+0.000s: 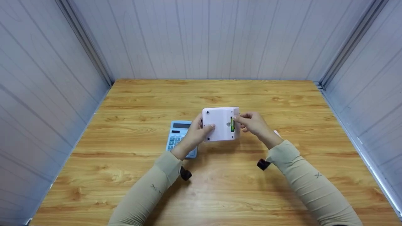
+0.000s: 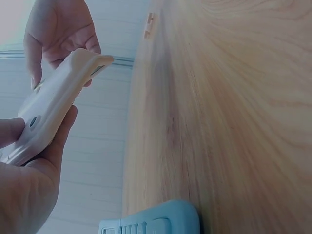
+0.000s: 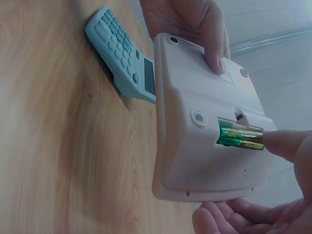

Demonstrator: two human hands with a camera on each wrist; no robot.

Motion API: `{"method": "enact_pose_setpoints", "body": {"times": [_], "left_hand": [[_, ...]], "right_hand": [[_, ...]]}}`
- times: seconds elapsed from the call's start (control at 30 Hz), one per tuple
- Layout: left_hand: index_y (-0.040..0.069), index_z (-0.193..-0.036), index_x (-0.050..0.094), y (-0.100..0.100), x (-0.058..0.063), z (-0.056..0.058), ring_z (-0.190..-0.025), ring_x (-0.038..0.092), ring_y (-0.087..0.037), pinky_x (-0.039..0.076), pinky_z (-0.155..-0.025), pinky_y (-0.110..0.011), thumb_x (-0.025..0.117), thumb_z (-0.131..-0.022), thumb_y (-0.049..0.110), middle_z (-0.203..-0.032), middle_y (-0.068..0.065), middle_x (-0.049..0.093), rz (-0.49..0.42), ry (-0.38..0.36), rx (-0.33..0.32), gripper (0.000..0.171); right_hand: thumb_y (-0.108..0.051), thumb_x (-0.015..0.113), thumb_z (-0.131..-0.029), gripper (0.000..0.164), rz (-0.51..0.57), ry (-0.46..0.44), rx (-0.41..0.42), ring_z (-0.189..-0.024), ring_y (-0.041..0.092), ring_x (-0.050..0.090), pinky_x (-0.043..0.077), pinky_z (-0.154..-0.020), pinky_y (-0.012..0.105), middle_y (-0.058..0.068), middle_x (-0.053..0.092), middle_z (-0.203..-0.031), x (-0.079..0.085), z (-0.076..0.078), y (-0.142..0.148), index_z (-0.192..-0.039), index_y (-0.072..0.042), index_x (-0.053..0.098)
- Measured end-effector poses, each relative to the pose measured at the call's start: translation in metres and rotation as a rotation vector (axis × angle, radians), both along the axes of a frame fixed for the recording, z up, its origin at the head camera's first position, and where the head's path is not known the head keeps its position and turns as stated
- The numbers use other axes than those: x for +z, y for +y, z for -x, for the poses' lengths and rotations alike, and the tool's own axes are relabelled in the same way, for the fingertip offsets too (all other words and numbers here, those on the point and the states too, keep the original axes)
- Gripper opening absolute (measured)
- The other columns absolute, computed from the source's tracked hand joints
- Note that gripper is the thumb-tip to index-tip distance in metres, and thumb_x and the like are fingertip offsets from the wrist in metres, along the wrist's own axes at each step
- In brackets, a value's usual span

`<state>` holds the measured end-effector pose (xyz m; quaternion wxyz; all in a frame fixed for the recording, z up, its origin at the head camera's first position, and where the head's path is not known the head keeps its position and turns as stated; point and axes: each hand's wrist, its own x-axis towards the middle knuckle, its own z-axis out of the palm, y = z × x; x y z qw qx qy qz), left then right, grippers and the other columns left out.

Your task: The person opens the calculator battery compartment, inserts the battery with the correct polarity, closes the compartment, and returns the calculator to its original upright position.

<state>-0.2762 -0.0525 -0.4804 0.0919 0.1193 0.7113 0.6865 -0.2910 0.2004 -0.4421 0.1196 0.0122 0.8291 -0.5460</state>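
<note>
A pale pink calculator is held above the table, its back with round feet and an uncovered battery slot turned towards the head camera. My left hand grips one side, thumb on the back. In the slot lies a green and gold battery. My right hand is at the other side; its thumb presses the battery's end while its fingers curl by the calculator's edge. Partly behind my left forearm, a blue calculator lies face up. The pink calculator's front is hidden.
On the wooden table, a small pale pink plastic piece lies to the right, mostly behind my right wrist in the head view. Light panel walls stand at the back and both sides.
</note>
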Motion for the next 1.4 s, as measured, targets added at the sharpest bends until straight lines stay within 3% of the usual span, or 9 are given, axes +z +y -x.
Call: {"method": "enact_pose_setpoints", "body": {"times": [0.23, 0.47, 0.7, 0.93, 1.13, 1.4], "left_hand": [[0.014, -0.155, 0.049, 0.0, 0.0, 0.0, -0.134, 0.068, -0.032, 0.064, -0.103, -0.048, 0.059, -0.109, 0.005, -0.145, -0.014, 0.066, -0.004, 0.03, -0.013, 0.048], [0.011, -0.156, 0.048, -0.001, -0.002, 0.001, -0.135, 0.067, -0.033, 0.062, -0.106, -0.05, 0.059, -0.108, 0.003, -0.145, -0.016, 0.066, -0.014, 0.042, -0.032, 0.05], [0.01, -0.157, 0.047, -0.001, -0.002, 0.001, -0.137, 0.066, -0.033, 0.061, -0.107, -0.05, 0.058, -0.108, 0.003, -0.145, -0.016, 0.066, -0.019, 0.039, -0.041, 0.05], [0.012, -0.156, 0.047, 0.0, 0.001, 0.0, -0.137, 0.066, -0.032, 0.062, -0.107, -0.05, 0.059, -0.108, 0.004, -0.145, -0.014, 0.066, -0.015, 0.014, -0.02, 0.05], [0.012, -0.155, 0.048, 0.0, 0.0, 0.001, -0.135, 0.068, -0.031, 0.062, -0.106, -0.049, 0.058, -0.107, 0.004, -0.144, -0.013, 0.067, -0.021, 0.001, -0.013, 0.05], [0.012, -0.155, 0.049, 0.0, 0.0, 0.0, -0.132, 0.069, -0.031, 0.064, -0.104, -0.048, 0.059, -0.107, 0.004, -0.143, -0.015, 0.068, -0.026, 0.005, -0.015, 0.05]], "right_hand": [[-0.04, 0.071, -0.105, 0.056, -0.078, -0.013, 0.019, -0.104, 0.023, 0.066, 0.065, -0.096, 0.039, 0.017, 0.07, -0.125, 0.004, 0.001, 0.001, -0.136, 0.007, 0.067], [-0.038, 0.078, -0.101, 0.058, -0.071, -0.021, 0.005, -0.101, 0.024, 0.07, 0.066, -0.088, 0.033, 0.017, 0.072, -0.121, 0.003, 0.004, 0.005, -0.133, 0.009, 0.068], [-0.039, 0.083, -0.097, 0.059, -0.072, -0.009, -0.015, -0.097, 0.023, 0.072, 0.067, -0.091, 0.037, 0.018, 0.072, -0.121, 0.003, 0.005, 0.007, -0.13, 0.008, 0.07], [-0.034, 0.085, -0.095, 0.049, -0.081, 0.072, -0.019, -0.08, 0.014, 0.068, 0.064, -0.071, 0.023, 0.008, 0.073, -0.101, 0.001, 0.004, 0.007, -0.117, 0.009, 0.075], [-0.036, 0.086, -0.095, 0.049, -0.088, 0.102, -0.029, -0.076, 0.011, 0.067, 0.063, -0.067, 0.02, 0.007, 0.073, -0.098, -0.001, 0.002, 0.007, -0.114, 0.008, 0.076], [-0.038, 0.084, -0.096, 0.049, -0.087, 0.145, -0.029, -0.083, 0.016, 0.071, 0.069, -0.083, 0.039, 0.013, 0.077, -0.105, -0.006, 0.0, 0.01, -0.116, 0.006, 0.077]]}}
